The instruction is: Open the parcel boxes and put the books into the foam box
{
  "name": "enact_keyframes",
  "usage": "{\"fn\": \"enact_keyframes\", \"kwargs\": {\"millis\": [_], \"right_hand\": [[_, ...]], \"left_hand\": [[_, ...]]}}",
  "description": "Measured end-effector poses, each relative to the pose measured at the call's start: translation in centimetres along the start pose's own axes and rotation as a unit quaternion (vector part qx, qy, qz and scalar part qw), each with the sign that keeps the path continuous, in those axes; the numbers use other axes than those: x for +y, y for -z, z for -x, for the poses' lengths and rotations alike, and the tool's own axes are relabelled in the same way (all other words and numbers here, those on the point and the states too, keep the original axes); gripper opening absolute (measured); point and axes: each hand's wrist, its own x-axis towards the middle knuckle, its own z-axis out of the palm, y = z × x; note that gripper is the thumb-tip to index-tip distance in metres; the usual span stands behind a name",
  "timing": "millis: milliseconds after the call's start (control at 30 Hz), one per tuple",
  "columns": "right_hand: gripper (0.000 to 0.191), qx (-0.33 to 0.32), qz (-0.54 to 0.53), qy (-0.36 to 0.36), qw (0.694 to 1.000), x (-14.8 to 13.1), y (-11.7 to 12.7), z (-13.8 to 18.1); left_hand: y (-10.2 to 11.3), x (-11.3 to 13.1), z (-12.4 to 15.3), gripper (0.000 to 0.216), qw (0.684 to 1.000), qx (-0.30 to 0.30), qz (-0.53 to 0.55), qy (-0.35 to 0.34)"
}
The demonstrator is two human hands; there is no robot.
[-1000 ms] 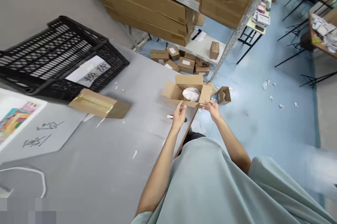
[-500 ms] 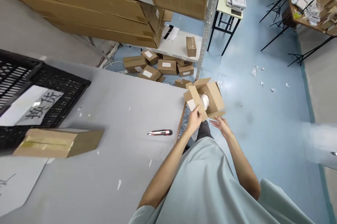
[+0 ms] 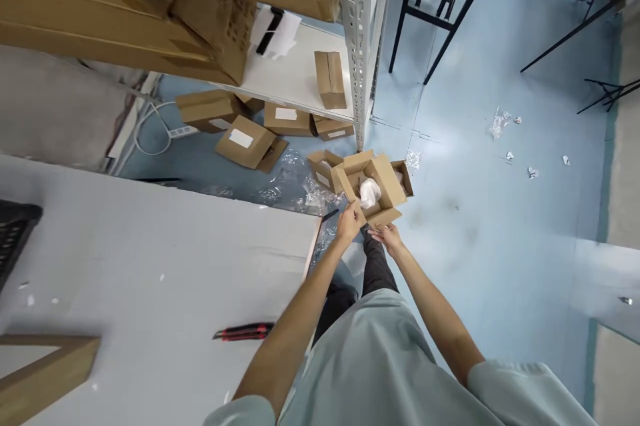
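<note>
An open cardboard box (image 3: 391,181) with its flaps folded out is held low, beyond the table's corner. White crumpled paper (image 3: 370,193) lies inside it. My left hand (image 3: 351,221) is closed on the box's near left edge. At the near flap, my right hand (image 3: 388,237) has its fingers bent against the cardboard; their tips are partly hidden. Behind the box, other open cartons (image 3: 324,171) stand on the floor. A red and black utility knife (image 3: 244,332) lies on the table, left of my left forearm.
The grey table (image 3: 165,239) fills the lower left, bearing part of a cardboard box (image 3: 55,369) and a black crate (image 3: 17,233). A metal shelf post (image 3: 356,46) rises ahead. Small cartons (image 3: 246,141) and clear plastic wrap (image 3: 287,179) litter the floor.
Both hands have carried the open box lower, toward the floor by the other cartons. My view has shifted forward, so the crate and knife sit further left and lower.
</note>
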Motion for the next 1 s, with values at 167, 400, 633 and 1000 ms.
{"fn": "enact_keyframes", "kwargs": {"millis": [167, 400, 633, 1000], "right_hand": [[0.023, 0.029, -0.022, -0.018, 0.999, -0.9, -3.4, -7.6], [0.029, 0.048, -0.061, -0.042, 0.996, -1.4, -6.1, -14.3], [0.018, 0.029, -0.054, -0.074, 0.995, -3.6, -8.0, -19.7], [0.020, 0.005, -0.027, -0.061, 0.998, -3.8, -7.1, -19.3]], "left_hand": [[-1.5, -1.3, -8.4, 0.026, 0.999, -0.014, -0.022, 0.025], [-3.4, -2.5, -14.6, 0.036, 0.997, -0.045, -0.048, 0.050], [-3.5, -4.5, -11.6, 0.052, 0.995, -0.071, -0.043, 0.062], [-2.0, -6.8, -7.3, 0.049, 0.995, -0.046, 0.017, 0.083]]}}
